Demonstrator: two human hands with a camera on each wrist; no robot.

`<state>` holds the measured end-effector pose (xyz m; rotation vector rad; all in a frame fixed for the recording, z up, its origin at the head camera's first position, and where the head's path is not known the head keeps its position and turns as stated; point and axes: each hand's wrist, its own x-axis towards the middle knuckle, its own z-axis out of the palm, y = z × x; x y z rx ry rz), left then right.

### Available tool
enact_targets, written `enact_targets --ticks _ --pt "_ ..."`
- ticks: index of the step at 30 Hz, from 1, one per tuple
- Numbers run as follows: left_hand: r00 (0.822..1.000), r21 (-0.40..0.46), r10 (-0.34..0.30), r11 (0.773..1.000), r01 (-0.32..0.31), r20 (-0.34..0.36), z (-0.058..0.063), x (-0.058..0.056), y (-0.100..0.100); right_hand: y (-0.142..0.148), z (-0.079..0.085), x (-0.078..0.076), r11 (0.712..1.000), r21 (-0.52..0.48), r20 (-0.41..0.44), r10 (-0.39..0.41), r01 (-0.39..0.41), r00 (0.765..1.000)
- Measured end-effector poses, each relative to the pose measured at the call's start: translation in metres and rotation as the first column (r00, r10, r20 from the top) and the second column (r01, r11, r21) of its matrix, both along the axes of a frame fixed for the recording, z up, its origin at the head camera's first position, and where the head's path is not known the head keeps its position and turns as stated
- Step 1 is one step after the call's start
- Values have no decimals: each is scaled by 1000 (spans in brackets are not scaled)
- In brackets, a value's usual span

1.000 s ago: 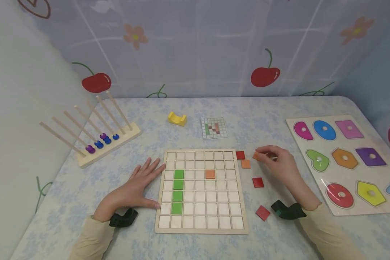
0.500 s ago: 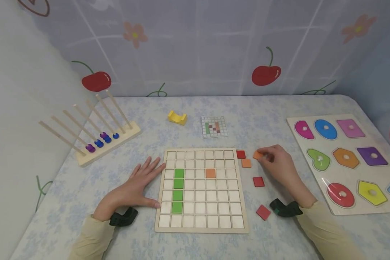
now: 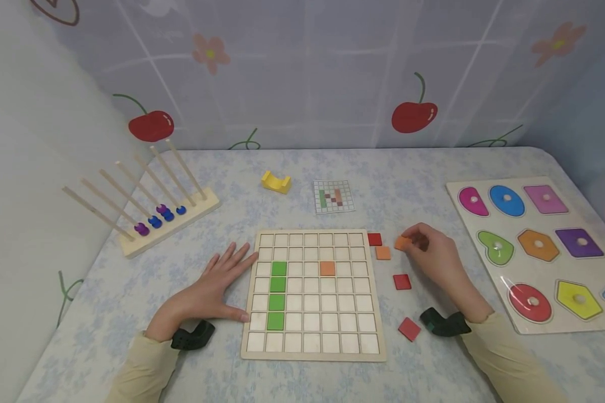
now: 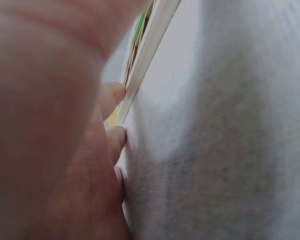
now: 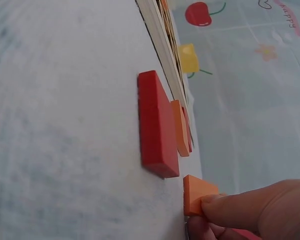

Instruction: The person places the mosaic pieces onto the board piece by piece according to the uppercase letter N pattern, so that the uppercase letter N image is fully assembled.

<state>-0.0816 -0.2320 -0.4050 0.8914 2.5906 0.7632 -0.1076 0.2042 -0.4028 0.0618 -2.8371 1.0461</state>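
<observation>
right hand (image 3: 436, 257) pinching an orange tile (image 3: 401, 243), off at the grid board's (image 3: 312, 356) 2 o'clock | left hand (image 3: 209, 294) just spread out at its 9, touching the edge | pattern card (image 3: 334, 197) on the tabletop (image 3: 222, 375) around 12

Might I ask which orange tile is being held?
The rightmost orange tile, pinched by the right hand; the leftmost one sits in the grid board, the middle one lies loose.

Looks like a kids' play corner: cherry-print backdrop (image 3: 307, 78) at 12 o'clock, peg-and-bead rack (image 3: 173, 223) at 10, knobbed shape puzzle (image 3: 509, 271) at 3.
</observation>
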Motion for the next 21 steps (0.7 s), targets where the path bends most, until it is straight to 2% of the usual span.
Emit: enact_targets --ticks 7,13,16,17,21 --pt "1000 5 0 1000 0 0 1 0 1 2 4 1 1000 -27 -18 -1 1 1000" --pt "1000 8 -6 1000 6 -3 1 1 0 -13 20 6 994 -100 -32 50 -53 998" --pt "1000 8 -7 1000 7 -13 1 1 0 -35 28 12 970 -203 -19 135 -136 991" --pt "1000 9 -8 1000 8 -17 1 1 0 -43 30 15 953 -248 -8 177 -173 984" --pt "1000 22 -15 1000 16 -21 0 1 0 -74 29 24 891 -357 56 319 -280 946"
